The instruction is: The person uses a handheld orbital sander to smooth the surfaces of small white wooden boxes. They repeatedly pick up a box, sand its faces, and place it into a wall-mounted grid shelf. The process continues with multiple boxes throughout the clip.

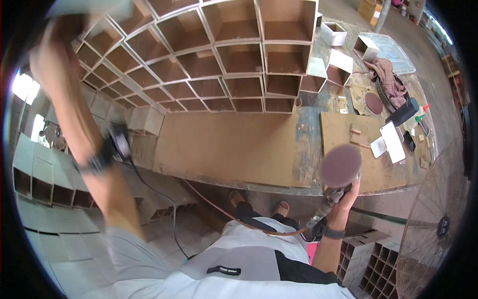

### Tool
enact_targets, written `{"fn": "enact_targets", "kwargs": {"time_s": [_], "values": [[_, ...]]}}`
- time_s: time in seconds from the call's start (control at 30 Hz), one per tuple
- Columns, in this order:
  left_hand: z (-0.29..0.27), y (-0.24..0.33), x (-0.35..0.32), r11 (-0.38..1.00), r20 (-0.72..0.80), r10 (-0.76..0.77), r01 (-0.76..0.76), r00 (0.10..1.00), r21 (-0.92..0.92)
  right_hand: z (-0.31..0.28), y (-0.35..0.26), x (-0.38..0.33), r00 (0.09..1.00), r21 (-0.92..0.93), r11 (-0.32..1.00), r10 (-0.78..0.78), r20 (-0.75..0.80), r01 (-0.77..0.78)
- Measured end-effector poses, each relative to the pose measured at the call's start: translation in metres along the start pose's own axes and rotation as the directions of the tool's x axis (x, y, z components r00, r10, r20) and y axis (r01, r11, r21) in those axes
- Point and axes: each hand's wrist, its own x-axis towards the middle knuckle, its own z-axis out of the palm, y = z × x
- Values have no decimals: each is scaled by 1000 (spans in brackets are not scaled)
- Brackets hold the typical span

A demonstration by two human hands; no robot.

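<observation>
My left arm is raised at the far left, its hand [54, 67] smeared by motion. A blurred white box [92, 9] with a dark brown side is at this hand and seems gripped by it; the fingers are hard to make out. My right hand [350, 193] is wrapped round an air sander [324, 207] at the table's front edge. The sander's round, reddish-brown sanding disc [341, 166] faces up. A hose [239, 225] runs from the tool across my front. Stacked open boxes [234, 60] with white edges and brown insides stand in rows beyond my hands.
A brown board [224, 144] lies before the stack. Loose white boxes [340, 67], a clear plastic lid [391, 52], a checked cloth [388, 74], another sanding disc [373, 103] and a white stand [392, 142] are at right. A fan [438, 224] stands right; more boxes [50, 169] fill the left.
</observation>
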Motion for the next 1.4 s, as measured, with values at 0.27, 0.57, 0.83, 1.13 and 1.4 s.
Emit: {"fn": "enact_targets", "kwargs": {"time_s": [0.27,0.57,0.83,1.13,1.4], "values": [[-207,170,-357,392,738,-654,909,164,145,89,-54,13,807,-425,846,-9,591,321],[-188,229,-461,358,853,-510,929,112,93,197,-37,-28,553,-552,112,25,833,826],[-199,214,-463,685,956,-243,727,161,52,237,62,-86,415,-423,-28,264,871,906],[-195,213,-467,573,953,-275,818,126,57,269,92,-42,421,-376,-207,252,871,903],[-189,205,-473,269,941,-320,963,112,-23,273,102,-65,478,-453,-155,217,851,878]]}}
